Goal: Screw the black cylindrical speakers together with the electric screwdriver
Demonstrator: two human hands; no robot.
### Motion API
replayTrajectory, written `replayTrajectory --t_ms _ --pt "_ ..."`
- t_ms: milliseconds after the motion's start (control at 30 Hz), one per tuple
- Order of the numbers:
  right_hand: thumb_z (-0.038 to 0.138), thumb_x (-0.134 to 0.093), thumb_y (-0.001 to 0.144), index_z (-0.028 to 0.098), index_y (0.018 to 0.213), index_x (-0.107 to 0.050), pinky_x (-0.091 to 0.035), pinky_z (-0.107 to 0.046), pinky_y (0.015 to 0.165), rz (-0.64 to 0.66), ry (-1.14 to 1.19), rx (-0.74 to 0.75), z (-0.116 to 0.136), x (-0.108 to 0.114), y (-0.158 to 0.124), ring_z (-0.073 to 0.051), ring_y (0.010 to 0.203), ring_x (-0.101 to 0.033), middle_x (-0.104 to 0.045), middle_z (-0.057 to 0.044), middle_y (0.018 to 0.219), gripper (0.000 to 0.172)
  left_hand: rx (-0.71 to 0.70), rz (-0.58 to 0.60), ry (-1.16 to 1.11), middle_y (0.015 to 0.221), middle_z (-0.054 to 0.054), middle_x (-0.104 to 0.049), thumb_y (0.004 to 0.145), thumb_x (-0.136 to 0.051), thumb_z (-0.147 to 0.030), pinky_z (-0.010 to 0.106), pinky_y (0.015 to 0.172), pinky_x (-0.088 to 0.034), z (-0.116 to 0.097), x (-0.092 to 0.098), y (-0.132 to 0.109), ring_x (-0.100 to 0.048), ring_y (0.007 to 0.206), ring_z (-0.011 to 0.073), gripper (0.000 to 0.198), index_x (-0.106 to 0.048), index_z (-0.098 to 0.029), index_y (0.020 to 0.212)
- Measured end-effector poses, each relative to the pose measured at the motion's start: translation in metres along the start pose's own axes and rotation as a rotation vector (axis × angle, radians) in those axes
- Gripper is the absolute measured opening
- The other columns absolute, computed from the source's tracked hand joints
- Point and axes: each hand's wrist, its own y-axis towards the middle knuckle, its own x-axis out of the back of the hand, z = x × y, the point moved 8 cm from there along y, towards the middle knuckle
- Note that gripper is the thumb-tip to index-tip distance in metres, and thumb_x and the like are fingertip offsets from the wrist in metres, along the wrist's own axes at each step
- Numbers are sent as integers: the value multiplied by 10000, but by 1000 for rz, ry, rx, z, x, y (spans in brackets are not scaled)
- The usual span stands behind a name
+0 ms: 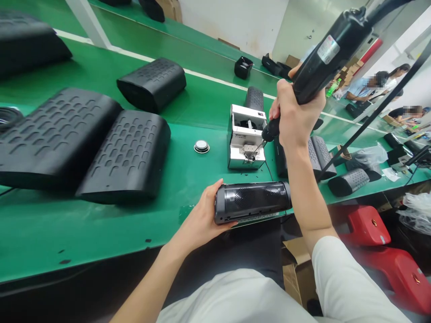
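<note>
My left hand (203, 220) grips the left end of a black speaker-like housing (254, 199) with a perforated dark front, lying at the table's near edge. My right hand (298, 112) is wrapped round a black electric screwdriver (323, 56), held tilted, its cable running off at the top. The bit of the screwdriver points down and left to the front of a white screw feeder (247, 154), where its tip meets or nearly meets the small metal pickup block. A round silver-rimmed disc (201, 146) rests on the green mat left of the feeder.
Large black textured housings (126, 154) stand on the green table (161, 229) at left, and more lie at right. Red stools (370, 224) and an open cardboard box (298, 264) sit below the edge. People (367, 85) work farther along at right.
</note>
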Motion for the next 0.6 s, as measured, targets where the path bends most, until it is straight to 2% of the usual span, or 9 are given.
replayTrajectory --t_ms 67,100,133,200,233,300,400,533,600 --pt "959 -877 711 364 1048 -528 -399 -332 456 67 77 32 5 -8 3 -110 479 -399 -440 122 656 767 1 0 -9 1661 194 -536 901 -914 -293 612 1227 -578 0 0 0 -642 1512 417 1170 -146 -354 1781" --pt "951 -899 697 357 1047 -525 -380 -315 423 144 104 46 8 -17 4 -95 450 -385 -428 135 639 784 0 4 -12 1657 194 -534 906 -910 -307 609 1227 -579 0 0 0 -641 1511 417 1161 -148 -351 1780" --pt "929 -912 711 347 1043 -522 -366 -301 396 229 124 60 12 -27 4 -84 423 -375 -417 145 620 776 -2 5 -14 1653 194 -532 912 -907 -323 606 1228 -578 0 0 0 -638 1514 417 1152 -148 -347 1778" --pt "845 -899 827 328 1061 -529 -403 -289 388 395 130 65 16 -47 1 -78 407 -389 -442 149 622 677 -6 8 -16 1640 196 -530 924 -901 -355 602 1232 -574 1 0 1 -635 1511 416 1139 -142 -335 1774" --pt "806 -870 894 320 1074 -532 -433 -277 406 430 121 59 16 -53 0 -72 424 -401 -469 145 647 619 -5 8 -15 1637 198 -528 930 -897 -367 600 1235 -571 1 0 1 -634 1510 415 1134 -139 -327 1772" --pt "824 -838 913 312 1054 -521 -444 -245 425 336 97 53 14 -51 2 -59 471 -411 -476 136 693 619 -1 5 -10 1629 203 -527 936 -891 -384 598 1238 -567 2 0 1 -635 1504 416 1124 -140 -312 1770" --pt "836 -885 811 306 1004 -496 -394 -238 411 116 89 73 14 -35 3 -54 500 -398 -446 122 716 686 8 7 -9 1649 199 -514 930 -890 -383 587 1234 -570 4 -1 1 -624 1516 413 1120 -149 -317 1766" --pt "544 -752 913 309 999 -472 -344 -316 387 40 26 74 23 -24 -7 -88 397 -313 -362 130 631 376 9 13 -2 1654 177 -530 909 -898 -369 568 1228 -579 1 -1 2 -623 1527 407 1134 -158 -333 1766" --pt "482 -704 911 313 998 -464 -356 -329 401 57 2 68 29 -23 -13 -105 387 -319 -334 130 619 306 18 9 10 1655 180 -536 901 -904 -365 564 1221 -585 0 0 3 -630 1522 409 1133 -172 -324 1765"
